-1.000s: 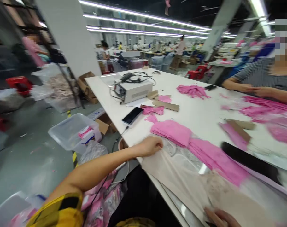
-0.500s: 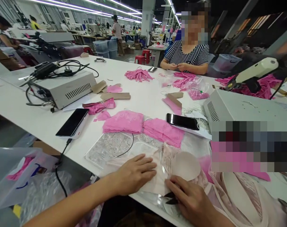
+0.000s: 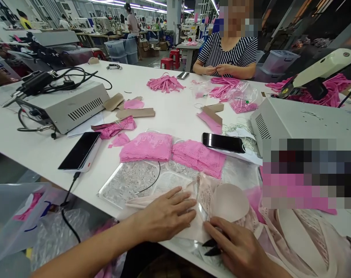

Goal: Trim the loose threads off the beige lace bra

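Observation:
My left hand lies flat on a pale pink bra, fingers stretched out over its thin fabric. From the right, my right hand meets the bra's edge, thumb and forefinger together beside a lace strip. Two dark pointed tips of thread snips stick out under that hand; the rest of them is hidden in the palm. A smooth moulded cup rests just beyond the right fingers. Further bra fabric with lace and straps is heaped at the right.
Two stacks of pink lace pieces lie ahead on clear plastic sheets. Phones lie left and right. Grey machine boxes flank the white table. A person in a striped top sits opposite, near pink straps.
The camera view has tilted down a little. My left hand has slid slightly toward the right hand, its fingers still spread on the fabric. The right hand keeps nearly the same place and grip.

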The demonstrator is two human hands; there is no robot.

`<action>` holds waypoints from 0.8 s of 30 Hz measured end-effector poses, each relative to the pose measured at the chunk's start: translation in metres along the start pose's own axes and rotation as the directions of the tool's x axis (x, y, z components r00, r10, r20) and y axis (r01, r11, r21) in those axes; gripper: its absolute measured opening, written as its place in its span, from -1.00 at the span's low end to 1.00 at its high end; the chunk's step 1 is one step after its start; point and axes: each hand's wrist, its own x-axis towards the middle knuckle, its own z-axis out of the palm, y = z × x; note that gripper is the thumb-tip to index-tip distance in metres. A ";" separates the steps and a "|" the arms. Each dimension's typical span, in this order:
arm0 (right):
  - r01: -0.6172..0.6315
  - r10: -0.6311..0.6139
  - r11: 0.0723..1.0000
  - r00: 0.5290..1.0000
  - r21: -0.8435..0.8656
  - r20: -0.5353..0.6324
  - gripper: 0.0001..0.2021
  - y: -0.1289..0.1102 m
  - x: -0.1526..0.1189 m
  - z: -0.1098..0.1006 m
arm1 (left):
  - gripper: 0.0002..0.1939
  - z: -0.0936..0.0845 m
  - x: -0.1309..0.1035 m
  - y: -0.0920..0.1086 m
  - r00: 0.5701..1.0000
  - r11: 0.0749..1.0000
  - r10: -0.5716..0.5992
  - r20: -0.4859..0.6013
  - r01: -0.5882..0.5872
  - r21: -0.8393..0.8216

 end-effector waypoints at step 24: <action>0.010 -0.007 0.996 0.999 -0.085 0.043 -0.58 -0.005 -0.003 0.004 | -0.64 -0.011 -0.004 0.009 0.995 0.999 -0.035 0.089 0.035 0.000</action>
